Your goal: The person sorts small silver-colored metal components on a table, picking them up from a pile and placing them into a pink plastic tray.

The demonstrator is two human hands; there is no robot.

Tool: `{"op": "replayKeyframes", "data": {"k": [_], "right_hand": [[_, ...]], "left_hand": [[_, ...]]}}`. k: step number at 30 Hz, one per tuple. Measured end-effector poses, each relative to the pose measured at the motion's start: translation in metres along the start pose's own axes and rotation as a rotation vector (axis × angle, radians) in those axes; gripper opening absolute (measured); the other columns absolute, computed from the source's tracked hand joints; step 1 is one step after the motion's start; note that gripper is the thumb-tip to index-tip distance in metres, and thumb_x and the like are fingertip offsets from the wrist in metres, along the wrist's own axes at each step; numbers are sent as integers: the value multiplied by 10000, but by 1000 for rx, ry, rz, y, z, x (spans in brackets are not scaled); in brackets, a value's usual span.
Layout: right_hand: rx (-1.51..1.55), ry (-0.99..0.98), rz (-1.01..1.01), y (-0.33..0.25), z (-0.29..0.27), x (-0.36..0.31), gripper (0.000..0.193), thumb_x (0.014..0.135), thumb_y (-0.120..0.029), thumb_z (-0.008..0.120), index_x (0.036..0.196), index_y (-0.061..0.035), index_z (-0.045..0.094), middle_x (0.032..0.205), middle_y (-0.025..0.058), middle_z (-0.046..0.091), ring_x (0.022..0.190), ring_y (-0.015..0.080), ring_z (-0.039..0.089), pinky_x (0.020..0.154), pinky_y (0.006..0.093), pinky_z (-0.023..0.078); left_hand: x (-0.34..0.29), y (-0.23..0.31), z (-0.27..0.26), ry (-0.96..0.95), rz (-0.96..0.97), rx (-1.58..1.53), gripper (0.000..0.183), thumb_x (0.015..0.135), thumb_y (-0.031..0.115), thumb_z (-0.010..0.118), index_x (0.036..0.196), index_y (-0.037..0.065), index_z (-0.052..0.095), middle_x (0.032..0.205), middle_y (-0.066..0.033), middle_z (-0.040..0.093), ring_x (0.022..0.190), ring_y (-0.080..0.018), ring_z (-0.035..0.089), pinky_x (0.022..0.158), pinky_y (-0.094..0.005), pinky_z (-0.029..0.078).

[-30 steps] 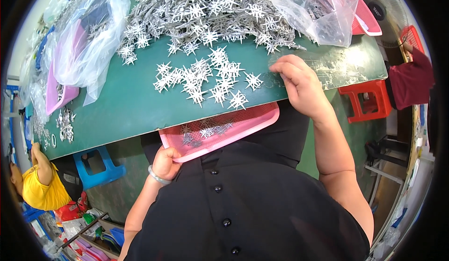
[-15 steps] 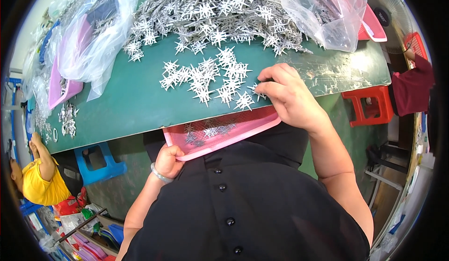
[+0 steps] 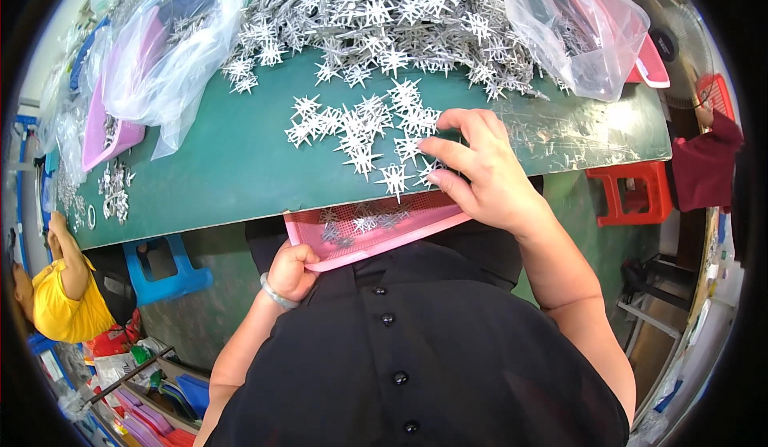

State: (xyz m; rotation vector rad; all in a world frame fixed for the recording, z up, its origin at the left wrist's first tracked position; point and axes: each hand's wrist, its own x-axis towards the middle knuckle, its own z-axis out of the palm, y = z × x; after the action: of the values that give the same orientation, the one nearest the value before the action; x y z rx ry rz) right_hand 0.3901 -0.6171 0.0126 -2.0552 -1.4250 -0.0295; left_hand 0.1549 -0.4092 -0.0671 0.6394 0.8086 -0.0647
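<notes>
A person's right hand (image 3: 484, 167) arches over a green table (image 3: 232, 175) just beyond a pink basket (image 3: 384, 248), thumb and fingers curved and apart, tips at the nearest silvery star-shaped pieces (image 3: 360, 131); whether it grips any cannot be told. The cluster spreads left of that hand, beyond the basket. The left hand (image 3: 292, 272) clamps the basket's left corner.

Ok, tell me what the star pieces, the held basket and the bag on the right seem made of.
Star pieces: probably metal, silver-grey with a soft sheen; coated plastic isn't ruled out. Held basket: likely moulded plastic, pink, slightly glossy, smooth-rimmed and perforated inside. Bag on the right: clear plastic film, by its shiny, see-through wrinkles.
</notes>
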Motion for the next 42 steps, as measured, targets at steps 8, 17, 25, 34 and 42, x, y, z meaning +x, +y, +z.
{"op": "replayKeyframes", "data": {"k": [8,17,25,34,42], "right_hand": [[-5,-24,-12,0,0,-2,251,724,-112,652,968,-83,601,1026,111,503,962,298,462,837,403,357],[11,6,10,0,8,0,258,732,-107,637,978,-53,581,971,91,514,924,277,468,810,382,358],[22,-9,-16,-1,9,-2,215,729,-107,639,932,-55,588,943,83,512,906,269,470,814,379,355],[108,-81,-87,4,3,-2,202,727,-101,639,921,-62,596,910,73,512,868,257,481,805,372,359],[-130,-7,4,10,-1,2,192,738,-125,644,918,-67,612,903,66,514,871,251,477,793,365,364]], "left_hand": [[-2,1,5,10,14,25,509,596,-91,394,1083,-19,523,1031,-112,571,972,-253,553,897,-367,436],[-1,-1,3,24,28,11,471,605,-96,400,1052,-25,528,996,-107,577,938,-243,560,880,-362,440],[0,-1,2,5,18,15,499,604,-95,397,1082,-24,518,1022,-112,572,971,-254,554,897,-367,434],[1,-2,-1,8,13,-5,549,602,-109,387,1134,-30,493,1075,-120,556,1012,-259,541,908,-352,426],[3,-1,-4,-13,3,-14,549,598,-119,387,1132,-44,490,1093,-122,549,1026,-255,534,912,-337,418]]}}
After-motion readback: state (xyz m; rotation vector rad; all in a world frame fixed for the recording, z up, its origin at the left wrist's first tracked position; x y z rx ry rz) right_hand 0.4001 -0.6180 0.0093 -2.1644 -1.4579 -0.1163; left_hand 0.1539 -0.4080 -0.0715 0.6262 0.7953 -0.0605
